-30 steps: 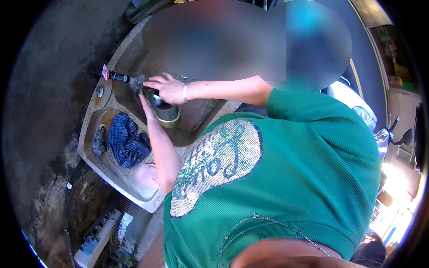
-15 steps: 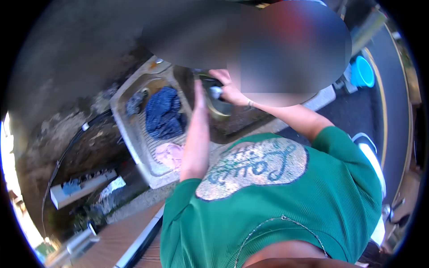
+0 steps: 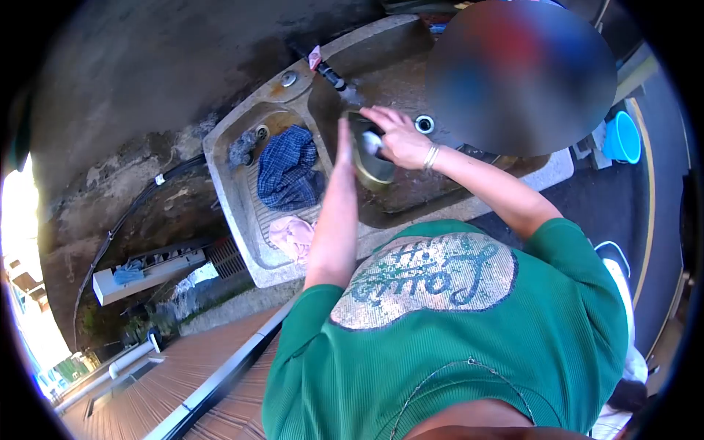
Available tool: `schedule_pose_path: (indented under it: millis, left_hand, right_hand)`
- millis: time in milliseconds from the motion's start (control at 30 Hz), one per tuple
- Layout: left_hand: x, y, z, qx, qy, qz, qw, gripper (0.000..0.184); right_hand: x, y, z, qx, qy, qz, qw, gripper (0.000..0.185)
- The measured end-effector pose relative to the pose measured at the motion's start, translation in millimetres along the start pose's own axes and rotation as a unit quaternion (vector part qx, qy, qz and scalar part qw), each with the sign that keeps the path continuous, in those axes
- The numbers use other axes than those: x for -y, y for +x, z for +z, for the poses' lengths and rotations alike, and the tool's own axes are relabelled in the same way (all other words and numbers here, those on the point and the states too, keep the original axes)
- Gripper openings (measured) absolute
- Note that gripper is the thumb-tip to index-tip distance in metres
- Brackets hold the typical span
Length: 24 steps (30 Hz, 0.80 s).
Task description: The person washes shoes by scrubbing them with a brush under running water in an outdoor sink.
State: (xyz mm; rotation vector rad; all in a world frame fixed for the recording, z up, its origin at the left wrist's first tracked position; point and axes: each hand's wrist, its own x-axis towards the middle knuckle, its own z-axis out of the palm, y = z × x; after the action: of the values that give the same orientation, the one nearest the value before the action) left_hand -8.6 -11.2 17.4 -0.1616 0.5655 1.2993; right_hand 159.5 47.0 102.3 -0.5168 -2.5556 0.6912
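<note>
Over the sink basin, my left hand (image 3: 345,143) grips the left side of a dark oval container (image 3: 376,178) with an olive rim, seen tilted. The hand shows edge-on, so most of its fingers are hidden behind the container. My right hand (image 3: 400,138) reaches over the container from the right, fingers bent and closed at a small white thing (image 3: 372,142) inside it. What the white thing is cannot be made out. Just beyond the hands, water runs from a black tap (image 3: 330,75) with a pink piece on it.
The stone sink (image 3: 233,213) has a ribbed left part holding a blue checked cloth (image 3: 287,169), a pink cloth (image 3: 292,238) and a grey cloth (image 3: 242,150). A round drain piece (image 3: 424,124) lies right of my hands. A blue bucket (image 3: 623,138) stands far right.
The view has shifted, so the tap and more of the basin now show. Both hands stay at the container, my right hand still over the white thing.
</note>
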Motion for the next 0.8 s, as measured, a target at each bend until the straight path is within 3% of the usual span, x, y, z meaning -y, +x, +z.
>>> schedule_pose_path:
  millis: [33, 67, 133, 200, 267, 333, 400, 467, 533, 633, 700, 800]
  left_hand:
    - [-10, -11, 4, -0.101, 0.091, 0.023, 0.990, 0.084]
    - [-15, -20, 7, -0.070, 0.126, 0.033, 0.989, 0.086]
    - [5, -26, 32, -0.103, 0.182, 0.056, 0.976, 0.083]
    - [18, -13, 29, -0.117, 0.175, 0.050, 0.976, 0.078]
    - [9, -9, 10, -0.083, 0.124, 0.042, 0.988, 0.076]
    - [-4, -25, 13, -0.107, 0.163, 0.109, 0.975, 0.077]
    - [-7, -48, 37, -0.158, 0.195, 0.106, 0.962, 0.079]
    - [10, -39, 42, -0.182, 0.252, 0.145, 0.939, 0.080]
    - [20, -26, 46, -0.184, 0.245, 0.147, 0.941, 0.081]
    - [1, -29, 31, -0.181, 0.262, 0.154, 0.936, 0.078]
    - [-9, -37, 25, -0.157, 0.188, 0.133, 0.960, 0.077]
    - [25, -34, 55, -0.189, 0.222, 0.084, 0.953, 0.076]
  right_hand:
    - [10, -5, -14, 0.040, 0.033, -0.021, 0.998, 0.015]
    - [10, -7, -18, 0.075, 0.012, -0.039, 0.996, 0.016]
    - [-7, -4, 10, -0.025, -0.049, -0.014, 0.998, 0.015]
    - [-8, 9, 10, 0.025, -0.079, 0.039, 0.996, 0.014]
    - [-7, 5, 19, -0.010, 0.000, 0.015, 1.000, 0.015]
    - [1, 1, 11, -0.013, 0.063, -0.006, 0.998, 0.016]
    - [17, -1, -6, 0.006, 0.114, -0.015, 0.993, 0.017]
    - [10, 9, -2, 0.032, -0.065, 0.017, 0.997, 0.020]
    - [-9, 19, 24, -0.012, -0.037, 0.051, 0.998, 0.016]
    - [6, 13, -2, 0.019, 0.028, 0.001, 0.999, 0.016]
    - [13, 5, -16, 0.010, 0.099, -0.031, 0.995, 0.018]
    - [-4, 6, 3, -0.008, -0.052, 0.001, 0.999, 0.016]
